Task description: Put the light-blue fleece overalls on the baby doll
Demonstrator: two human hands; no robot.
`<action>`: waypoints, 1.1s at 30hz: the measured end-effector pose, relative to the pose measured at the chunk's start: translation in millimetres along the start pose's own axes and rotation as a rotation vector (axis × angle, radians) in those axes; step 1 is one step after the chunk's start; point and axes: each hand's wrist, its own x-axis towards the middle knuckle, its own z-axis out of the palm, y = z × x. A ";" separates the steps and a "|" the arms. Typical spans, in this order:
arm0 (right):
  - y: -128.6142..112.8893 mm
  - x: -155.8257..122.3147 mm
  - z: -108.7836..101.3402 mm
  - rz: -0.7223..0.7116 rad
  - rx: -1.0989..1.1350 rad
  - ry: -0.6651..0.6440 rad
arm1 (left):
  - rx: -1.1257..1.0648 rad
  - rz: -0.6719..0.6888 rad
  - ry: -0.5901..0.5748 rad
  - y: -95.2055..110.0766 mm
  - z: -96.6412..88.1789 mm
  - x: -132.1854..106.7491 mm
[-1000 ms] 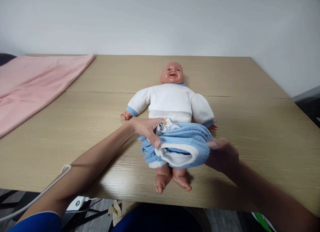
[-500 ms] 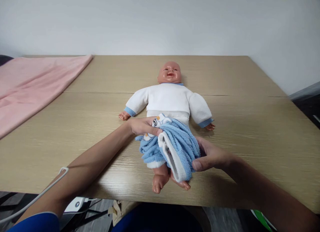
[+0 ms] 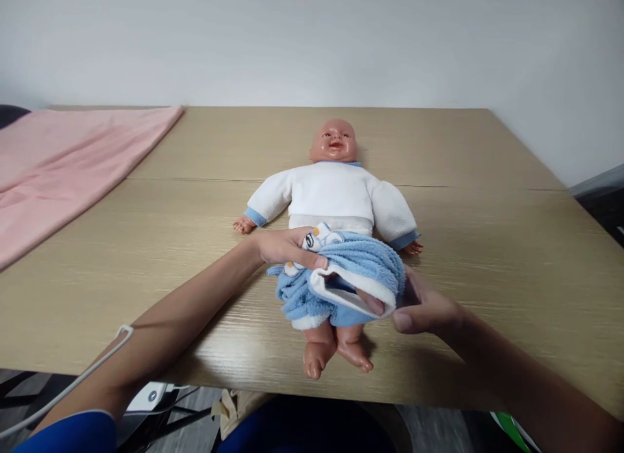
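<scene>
Since half a second ago, the garment's white-trimmed opening [image 3: 365, 284] has swung up from its slant toward 5 o'clock and spread almost level toward you, uncovering more of one of the doll's feet [image 3: 351, 349]. Your right hand [image 3: 426, 303] has moved slightly outward with it.

Take the bunched blue garment [image 3: 366, 250] as the clock's centre: it lies over the lower body of the doll [image 3: 332, 192], whose head is at 12 and feet at 6, on the table [image 3: 487, 258]. Your left hand [image 3: 285, 248], at 9, pinches the fabric, thumb on top by the rim, other fingers hidden. Your right, at 4, has its thumb just beside the rim; what look like fingertips show inside the opening, but you cannot tell how firmly they grip.

Expect the terry-like cloth to be light, soft and floppy, unlikely to slip or break, though prone to collapsing shut. The white rim looks the best hold, one side in each hand.

No brand or lettering is legible: just a cartoon motif [image 3: 322, 237] at 11, and, far off at 8, an unreadable round mark on a white device [image 3: 146, 400].
</scene>
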 end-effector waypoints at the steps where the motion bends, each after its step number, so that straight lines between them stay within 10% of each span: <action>1: -0.9 0.5 -0.3 -0.001 -0.040 0.004 | 0.003 0.003 0.005 0.1 0.2 -0.4; 18: -8.0 3.0 -2.2 -0.218 -0.547 0.502 | 0.214 -0.032 0.020 8.7 8.1 -1.0; 33: 9.4 -66.3 84.0 0.131 -0.859 0.795 | 0.474 0.088 -0.177 21.1 36.3 11.4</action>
